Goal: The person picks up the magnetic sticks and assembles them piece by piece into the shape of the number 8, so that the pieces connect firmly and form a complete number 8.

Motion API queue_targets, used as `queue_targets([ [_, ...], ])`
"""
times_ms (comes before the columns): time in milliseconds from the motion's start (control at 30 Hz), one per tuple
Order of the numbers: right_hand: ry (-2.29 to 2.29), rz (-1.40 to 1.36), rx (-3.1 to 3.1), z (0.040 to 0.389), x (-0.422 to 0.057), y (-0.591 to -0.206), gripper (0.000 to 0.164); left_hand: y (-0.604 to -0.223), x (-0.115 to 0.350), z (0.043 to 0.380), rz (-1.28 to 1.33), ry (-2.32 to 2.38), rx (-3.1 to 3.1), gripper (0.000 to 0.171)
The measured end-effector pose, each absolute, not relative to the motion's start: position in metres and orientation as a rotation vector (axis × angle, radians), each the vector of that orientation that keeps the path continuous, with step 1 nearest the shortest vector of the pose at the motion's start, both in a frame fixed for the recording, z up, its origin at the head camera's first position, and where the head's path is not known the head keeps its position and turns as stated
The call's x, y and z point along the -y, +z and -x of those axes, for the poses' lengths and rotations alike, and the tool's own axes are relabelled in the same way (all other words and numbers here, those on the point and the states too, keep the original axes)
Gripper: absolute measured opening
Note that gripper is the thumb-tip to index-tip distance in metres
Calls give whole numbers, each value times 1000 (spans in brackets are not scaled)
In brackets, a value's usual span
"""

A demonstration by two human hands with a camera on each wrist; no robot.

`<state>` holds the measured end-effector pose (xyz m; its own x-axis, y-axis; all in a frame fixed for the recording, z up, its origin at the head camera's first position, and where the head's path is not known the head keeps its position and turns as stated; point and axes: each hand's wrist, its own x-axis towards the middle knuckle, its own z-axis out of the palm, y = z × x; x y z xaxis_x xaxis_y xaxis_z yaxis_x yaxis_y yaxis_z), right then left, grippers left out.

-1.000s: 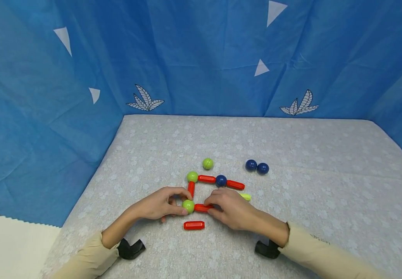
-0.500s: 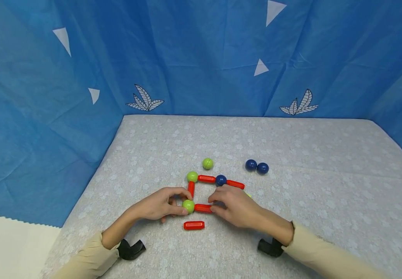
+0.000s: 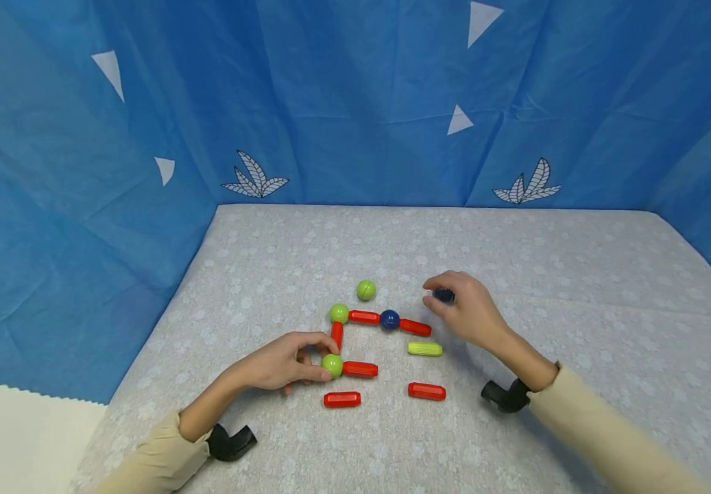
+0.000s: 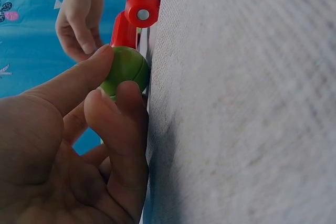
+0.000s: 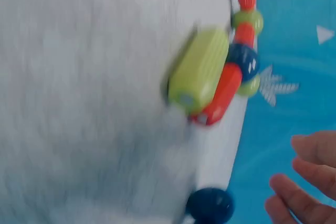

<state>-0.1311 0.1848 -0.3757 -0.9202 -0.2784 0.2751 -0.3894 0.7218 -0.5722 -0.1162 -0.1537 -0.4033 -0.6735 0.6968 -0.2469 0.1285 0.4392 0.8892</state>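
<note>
My left hand (image 3: 284, 362) pinches a green ball (image 3: 332, 365) between thumb and fingers, low on the table. A red rod (image 3: 360, 369) extends right from that ball; another red rod (image 3: 337, 335) runs away to a second green ball (image 3: 339, 313). From there a red rod (image 3: 364, 317), a blue ball (image 3: 389, 319) and one more red rod (image 3: 415, 327) continue in line. At the right, my right hand (image 3: 469, 310) hovers around a dark blue ball (image 3: 443, 295), fingers spread. The right wrist view shows a gap between those fingers and the blue ball (image 5: 210, 204).
A loose green ball (image 3: 366, 290) lies behind the joined pieces. To the right are a yellow-green rod (image 3: 425, 348) and a loose red rod (image 3: 426, 391). One more red rod (image 3: 342, 399) lies in front of my left hand. A blue curtain (image 3: 355, 103) hangs behind the table.
My right hand has left the red rod and moved right and away to the blue balls, uncovering the yellow-green rod and a loose red rod. The left hand stays on the green ball.
</note>
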Motion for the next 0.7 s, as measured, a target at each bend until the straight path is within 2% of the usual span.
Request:
queue_targets([
  [333,910,-293,2874,152,-207,-388,31,-404,154,117,-686,1225,-2075,27],
  [700,908,-284,2910,154,-210,-396,28,-405,154,117,-674,1220,-2078,27],
])
